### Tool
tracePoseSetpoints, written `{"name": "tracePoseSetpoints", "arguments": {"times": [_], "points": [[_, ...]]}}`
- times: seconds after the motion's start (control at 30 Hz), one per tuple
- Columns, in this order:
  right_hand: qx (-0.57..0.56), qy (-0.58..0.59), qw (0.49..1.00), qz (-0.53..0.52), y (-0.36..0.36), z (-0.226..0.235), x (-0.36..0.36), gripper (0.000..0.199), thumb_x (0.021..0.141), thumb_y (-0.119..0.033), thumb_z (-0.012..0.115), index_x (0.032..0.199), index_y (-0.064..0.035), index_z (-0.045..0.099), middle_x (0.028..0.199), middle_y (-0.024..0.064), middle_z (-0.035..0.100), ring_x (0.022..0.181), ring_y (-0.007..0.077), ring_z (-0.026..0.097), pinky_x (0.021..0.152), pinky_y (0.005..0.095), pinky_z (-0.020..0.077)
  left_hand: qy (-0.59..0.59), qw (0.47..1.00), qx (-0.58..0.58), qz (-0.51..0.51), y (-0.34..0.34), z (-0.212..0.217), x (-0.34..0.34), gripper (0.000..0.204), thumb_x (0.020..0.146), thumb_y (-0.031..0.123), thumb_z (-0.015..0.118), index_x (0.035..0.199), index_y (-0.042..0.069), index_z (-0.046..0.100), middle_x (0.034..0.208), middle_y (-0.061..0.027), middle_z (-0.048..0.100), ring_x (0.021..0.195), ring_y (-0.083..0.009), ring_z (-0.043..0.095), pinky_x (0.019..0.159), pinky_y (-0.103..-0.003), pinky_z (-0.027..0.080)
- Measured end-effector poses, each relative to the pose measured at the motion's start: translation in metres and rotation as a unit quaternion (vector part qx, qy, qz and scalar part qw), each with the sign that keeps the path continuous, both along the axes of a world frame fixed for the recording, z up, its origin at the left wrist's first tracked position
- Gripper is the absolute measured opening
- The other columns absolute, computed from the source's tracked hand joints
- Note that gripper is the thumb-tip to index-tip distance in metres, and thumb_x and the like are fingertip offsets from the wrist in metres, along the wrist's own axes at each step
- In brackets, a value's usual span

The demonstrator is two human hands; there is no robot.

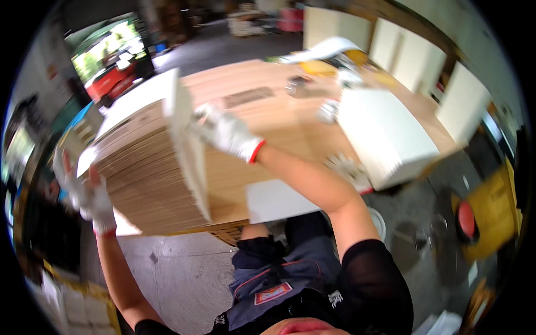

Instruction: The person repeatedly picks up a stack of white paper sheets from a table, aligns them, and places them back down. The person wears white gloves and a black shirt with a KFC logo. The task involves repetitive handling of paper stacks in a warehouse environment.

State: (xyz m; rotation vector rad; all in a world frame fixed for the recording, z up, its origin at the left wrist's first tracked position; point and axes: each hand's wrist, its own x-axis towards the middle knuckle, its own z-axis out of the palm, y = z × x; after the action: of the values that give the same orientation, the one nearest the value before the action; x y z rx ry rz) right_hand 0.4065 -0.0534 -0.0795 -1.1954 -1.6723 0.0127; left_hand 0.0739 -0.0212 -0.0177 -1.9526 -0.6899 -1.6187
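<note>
One red-bordered rectangular label [273, 293] marks the grey garment [308, 275]. The white-gloved left hand [85, 188], open, flanks one brown-edged board stack [151, 173] on the wood-toned table [285, 131]; the white-gloved right hand [226, 132], grip unclear, meets one upright white panel [184, 134].

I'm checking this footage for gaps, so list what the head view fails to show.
All in the head view:
- Right hand: motion blur hides whether its fingertips touch the upright white panel.
- Stack of boards: that panel hides its right side.
- Small silvery object on the table: too blurred to identify.
</note>
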Motion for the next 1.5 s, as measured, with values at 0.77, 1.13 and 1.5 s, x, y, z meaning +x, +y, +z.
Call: {"name": "tracePoseSetpoints", "arguments": {"times": [0.77, 1.13, 1.5], "points": [[-0.421, 0.214, 0.881, 0.000, -0.334, -0.142, 0.125, 0.036, 0.095, -0.043, 0.058, 0.111, -0.0116, 0.063, 0.082, 0.0051, 0.068, 0.070, 0.0180, 0.067, 0.069, 0.0342, 0.0524, 0.396, 0.793, -0.107, -0.451, -0.201, -0.136, 0.520, 0.045, 0.080, 0.014, 0.067, 0.124, 0.017, 0.059, 0.130, -0.0044, 0.054, 0.128, -0.0293, 0.047, 0.107, -0.047, 0.040], [0.012, 0.129, 0.963, -0.236, -0.378, -0.094, 0.200, 0.030, 0.090, -0.025, 0.067, 0.114, -0.0077, 0.061, 0.094, 0.0107, 0.067, 0.074, 0.0245, 0.068, 0.070, 0.0345, 0.0534, 0.458, 0.734, -0.324, -0.384, -0.194, -0.106, 0.561, 0.028, 0.085, 0.012, 0.060, 0.113, 0.012, 0.062, 0.110, -0.0114, 0.062, 0.113, -0.0348, 0.056, 0.097, -0.042, 0.047], [-0.240, -0.143, 0.834, -0.476, -0.434, -0.093, 0.354, 0.067, 0.096, -0.060, 0.042, 0.143, -0.0122, 0.044, 0.151, 0.0198, 0.040, 0.126, 0.0351, 0.054, 0.102, 0.0422, 0.0480, -0.020, 0.270, -0.875, -0.401, -0.203, -0.113, 0.633, 0.021, 0.092, 0.009, 0.060, 0.104, -0.002, 0.047, 0.080, -0.0138, 0.064, 0.054, -0.0266, 0.067, 0.047, -0.037, 0.061]]}}
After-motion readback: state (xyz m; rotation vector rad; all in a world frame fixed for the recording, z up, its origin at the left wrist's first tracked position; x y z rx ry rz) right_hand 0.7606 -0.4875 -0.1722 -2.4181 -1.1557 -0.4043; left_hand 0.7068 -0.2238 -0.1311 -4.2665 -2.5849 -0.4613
